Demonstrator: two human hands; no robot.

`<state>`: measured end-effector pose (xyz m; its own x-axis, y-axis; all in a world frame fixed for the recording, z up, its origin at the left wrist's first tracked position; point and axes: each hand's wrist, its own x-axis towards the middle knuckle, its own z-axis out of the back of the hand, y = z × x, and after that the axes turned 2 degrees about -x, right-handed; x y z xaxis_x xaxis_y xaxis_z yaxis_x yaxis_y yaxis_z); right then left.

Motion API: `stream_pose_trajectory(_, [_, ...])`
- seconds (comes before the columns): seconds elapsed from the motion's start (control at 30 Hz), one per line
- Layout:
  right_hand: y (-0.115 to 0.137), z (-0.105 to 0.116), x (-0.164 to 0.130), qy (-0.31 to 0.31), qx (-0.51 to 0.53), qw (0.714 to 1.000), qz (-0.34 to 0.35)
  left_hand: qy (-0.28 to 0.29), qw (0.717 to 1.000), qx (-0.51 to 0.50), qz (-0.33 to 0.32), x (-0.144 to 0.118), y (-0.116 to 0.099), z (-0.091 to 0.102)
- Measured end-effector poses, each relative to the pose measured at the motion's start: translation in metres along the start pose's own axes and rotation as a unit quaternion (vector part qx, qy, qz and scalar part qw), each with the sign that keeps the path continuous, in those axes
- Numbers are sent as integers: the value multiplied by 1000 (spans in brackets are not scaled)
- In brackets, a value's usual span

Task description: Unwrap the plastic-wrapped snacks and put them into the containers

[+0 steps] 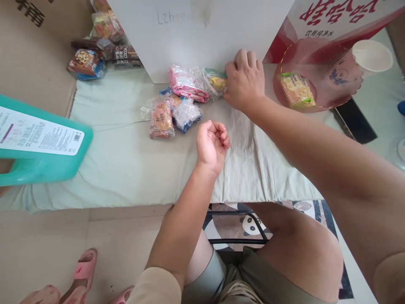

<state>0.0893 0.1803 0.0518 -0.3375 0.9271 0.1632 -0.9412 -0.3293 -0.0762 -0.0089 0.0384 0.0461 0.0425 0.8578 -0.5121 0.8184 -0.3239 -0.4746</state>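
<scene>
My right hand [245, 80] is curled at the foot of the white board, closed on the end of a small snack packet [217, 82] with green and yellow print. Its fingertips are partly hidden. Against that packet lies a pink-and-clear wrapped snack [188, 83]. In front of these are a brown wrapped bread snack [161, 119] and a crumpled clear-and-blue packet [187, 114]. Palm up and loosely curled, my left hand [212, 145] hovers just nearer to me than this pile, with nothing in it.
A white board [202, 38] stands behind the pile. More wrapped snacks [87, 63] lie back left, near a green jug [63, 164]. At right are a pinkish ribbed bowl [319, 55] with a packet inside, a paper cup [373, 57] and a phone [356, 122]. A person's pink slipper [86, 268] shows below.
</scene>
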Motion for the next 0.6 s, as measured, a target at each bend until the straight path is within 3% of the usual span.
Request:
stream_pose_trajectory(0.1, [-10,2,-3,13,30,999,-23,-9,999,31,-7,0,5,-2])
stream_pose_trajectory(0.2, [-28,8,-12,30,67,993,-89,-19,997,78,-23,4,11,0])
stream_pose_trajectory(0.3, [-47,20,-46,-26,179,971,-156,-14,986,151,-63,7,19,5])
stream_pose_trajectory(0.37, [-53,23,-88,-82,322,926,-181,16,971,216,-106,8,23,7])
stream_pose_trajectory(0.47, [-50,12,-163,-97,533,806,-238,104,941,291,-134,8,31,10])
stream_pose_trajectory(0.53, [-45,-2,-205,-92,566,787,-229,155,930,317,-105,9,38,12])
stream_pose_trajectory(0.6, [-41,-14,-230,-85,568,792,-208,183,922,335,-66,12,46,16])
